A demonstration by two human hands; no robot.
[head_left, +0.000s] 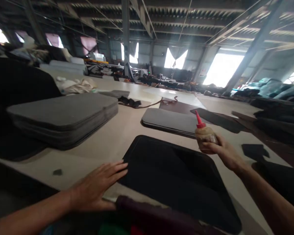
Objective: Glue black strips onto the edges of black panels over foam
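Observation:
A black mat-like panel with rounded corners lies flat on the pale table in front of me. My left hand is open, its fingertips resting at the panel's left edge, thumb apart near the table's front edge. In my right hand is a squeeze bottle with a stained, yellowish body and a red pointed nozzle. I hold it above the panel's far right corner, nozzle pointing up and slightly left. Behind the black panel sits a low stack of grey panels, partly covered by the bottle.
A thick stack of grey panels stands at the left. Dark scraps lie at the right, and a small scrap lies near the front edge. A brown strap and crumpled pale cloth are farther back.

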